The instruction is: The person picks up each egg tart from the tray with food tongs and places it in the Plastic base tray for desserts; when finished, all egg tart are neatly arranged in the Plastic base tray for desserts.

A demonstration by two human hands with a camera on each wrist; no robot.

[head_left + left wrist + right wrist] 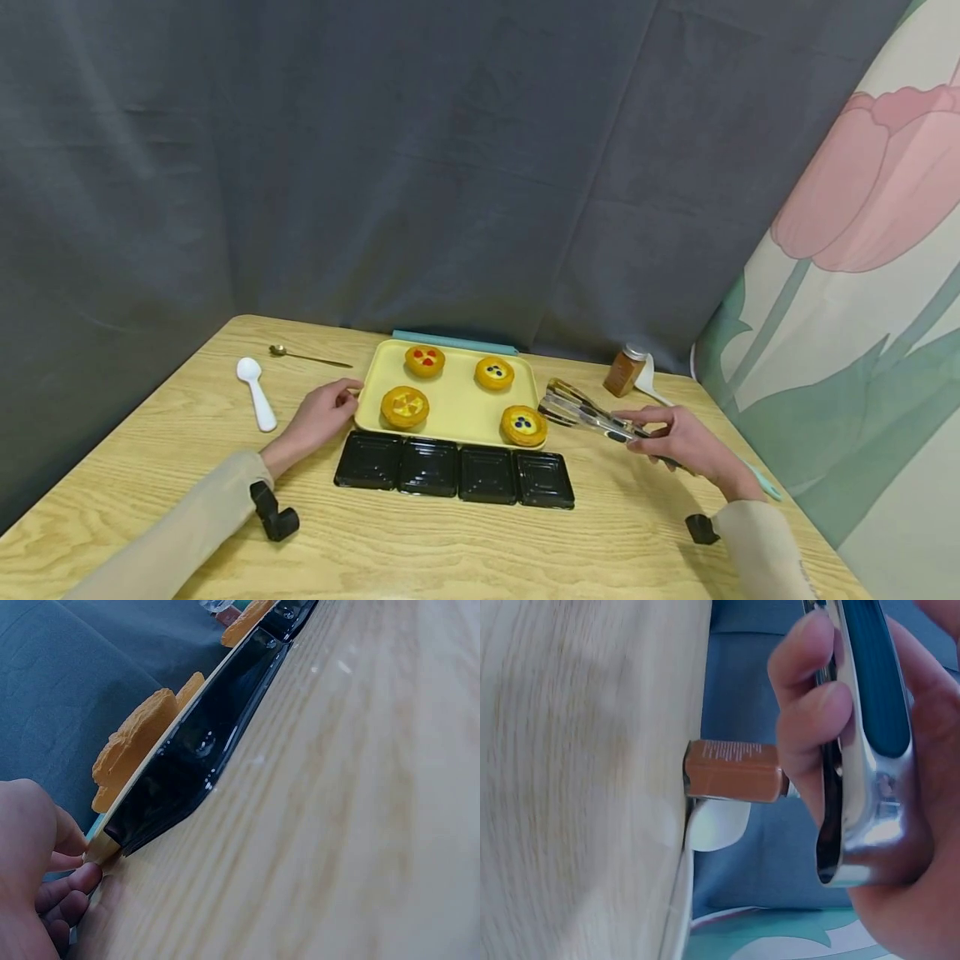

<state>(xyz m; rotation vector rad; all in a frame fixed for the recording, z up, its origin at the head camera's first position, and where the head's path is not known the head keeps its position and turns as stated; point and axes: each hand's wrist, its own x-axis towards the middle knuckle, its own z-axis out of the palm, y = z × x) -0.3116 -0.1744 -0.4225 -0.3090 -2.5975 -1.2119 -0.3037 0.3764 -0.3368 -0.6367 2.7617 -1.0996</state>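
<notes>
Fingers of our right hand (693,442) curl round tongs (611,427) in the head view, ends a little apart, just off the right edge of the yellow tray (461,408). Four tarts (405,407) sit on it; black containers (428,467) line its front edge. Left wrist: our left hand (26,862) pinches the tray's left rim. Right wrist: tongs gripped; brown jar (733,772) near the surface's (592,787) back-right corner.

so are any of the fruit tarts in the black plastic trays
No, all four fruit tarts sit on the yellow tray behind the black plastic trays.
</notes>
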